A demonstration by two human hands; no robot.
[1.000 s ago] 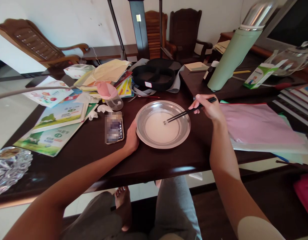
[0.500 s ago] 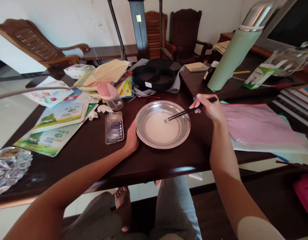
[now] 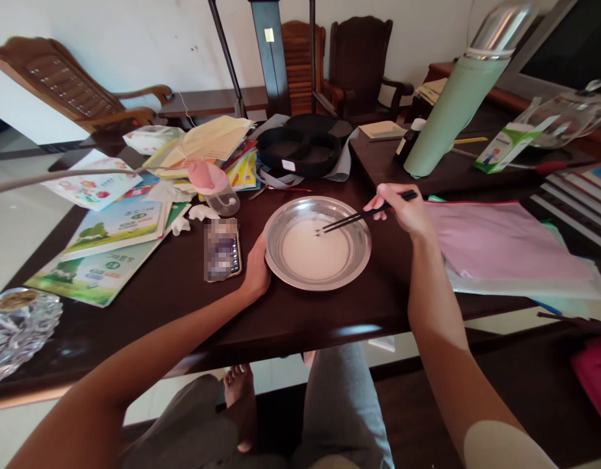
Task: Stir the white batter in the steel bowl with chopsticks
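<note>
A round metal plate (image 3: 275,257) holding a thin white liquid sits on the dark wooden table (image 3: 300,312) in front of me. My left hand (image 3: 257,268) rests against the plate's left rim, its fingers curled on the edge. My right hand (image 3: 402,210) grips a pair of black chopsticks (image 3: 361,214). Their tips dip into the white liquid near the plate's far side.
A phone (image 3: 223,249) lies just left of the plate, beside a pink-lidded cup (image 3: 216,189) and a pile of books (image 3: 119,225). A black divided tray (image 3: 303,152) stands behind; a green flask (image 3: 451,104) and pink folder (image 3: 505,244) sit right. A glass dish (image 3: 17,329) is far left.
The chopstick tips have shifted a little toward the far side of the plate, with my right hand moving slightly up. My left hand stays on the rim.
</note>
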